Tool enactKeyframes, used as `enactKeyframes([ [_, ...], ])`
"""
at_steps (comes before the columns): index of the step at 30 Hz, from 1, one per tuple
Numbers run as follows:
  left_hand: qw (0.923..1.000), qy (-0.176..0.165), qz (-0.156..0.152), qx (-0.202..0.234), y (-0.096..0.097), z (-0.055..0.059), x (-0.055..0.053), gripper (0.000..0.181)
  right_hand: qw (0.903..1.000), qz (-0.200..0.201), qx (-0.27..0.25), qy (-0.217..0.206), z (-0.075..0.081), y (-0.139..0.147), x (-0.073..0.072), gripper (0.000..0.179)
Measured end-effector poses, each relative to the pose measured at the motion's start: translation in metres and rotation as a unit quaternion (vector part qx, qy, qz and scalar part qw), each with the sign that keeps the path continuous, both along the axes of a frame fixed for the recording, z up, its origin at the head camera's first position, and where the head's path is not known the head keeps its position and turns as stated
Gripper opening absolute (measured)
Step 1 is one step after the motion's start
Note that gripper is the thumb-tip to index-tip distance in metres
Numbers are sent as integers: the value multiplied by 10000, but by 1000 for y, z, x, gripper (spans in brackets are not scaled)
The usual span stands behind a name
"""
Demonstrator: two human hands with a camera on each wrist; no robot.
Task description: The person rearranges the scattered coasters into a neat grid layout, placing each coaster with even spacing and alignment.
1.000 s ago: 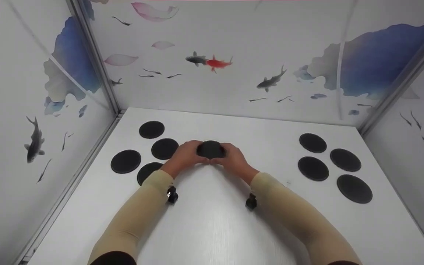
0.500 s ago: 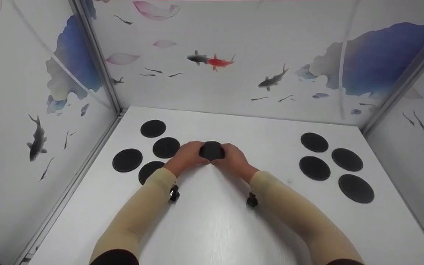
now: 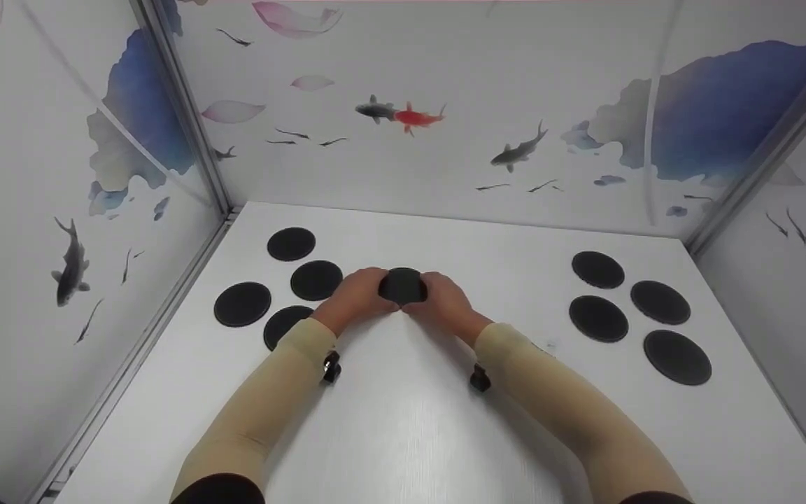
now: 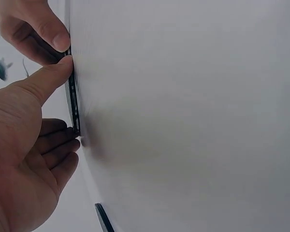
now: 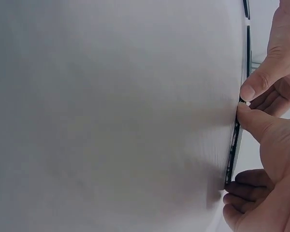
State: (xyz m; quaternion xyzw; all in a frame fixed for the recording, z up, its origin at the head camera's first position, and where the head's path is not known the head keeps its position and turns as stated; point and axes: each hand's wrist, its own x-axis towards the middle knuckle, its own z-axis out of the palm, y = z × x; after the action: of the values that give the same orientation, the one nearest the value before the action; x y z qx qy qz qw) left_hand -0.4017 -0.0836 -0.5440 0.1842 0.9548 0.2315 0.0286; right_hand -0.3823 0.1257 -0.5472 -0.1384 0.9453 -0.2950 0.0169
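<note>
In the head view a round black coaster (image 3: 403,285) lies low at the middle of the white table (image 3: 403,413). My left hand (image 3: 357,295) holds its left side, while my right hand (image 3: 446,299) holds the right side. Both thumbs meet at the near edge, and the other fingers wrap round the sides. Seen edge-on in the left wrist view, the coaster is a thin dark strip right at the table surface, with the left thumb (image 4: 55,75) against it. The right wrist view has the right thumb (image 5: 253,118) on the same edge.
Several more black coasters lie flat on the left, one (image 3: 290,329) partly behind my left forearm. Another group sits on the right, its nearest coaster (image 3: 677,357) close to the side edge. White panels (image 3: 403,168) printed with fish enclose the table at the back and sides.
Both hands have drawn slightly closer together around the coaster since the first frame. The head view has shifted a little. The other coasters have stayed in place on the table.
</note>
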Motion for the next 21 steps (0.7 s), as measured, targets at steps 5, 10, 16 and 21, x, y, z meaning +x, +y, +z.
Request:
enactKeyframes([
  [5, 10000, -7, -16, -15, 0, 1, 0, 59, 10000, -36, -83, 35, -1, 0, 0, 60],
  [10, 10000, -66, -26, 10, 1, 2, 0, 60, 9999, -102, -58, 12, -2, 0, 0, 63],
  [16, 10000, -31, 14, 43, 1, 3, 0, 60, 9998, -82, -154, -19, 0, -1, 1, 60],
  [21, 9999, -111, 41, 72, 0, 2, 1, 64, 10000, 35, -69, 58, 0, -2, 0, 56],
])
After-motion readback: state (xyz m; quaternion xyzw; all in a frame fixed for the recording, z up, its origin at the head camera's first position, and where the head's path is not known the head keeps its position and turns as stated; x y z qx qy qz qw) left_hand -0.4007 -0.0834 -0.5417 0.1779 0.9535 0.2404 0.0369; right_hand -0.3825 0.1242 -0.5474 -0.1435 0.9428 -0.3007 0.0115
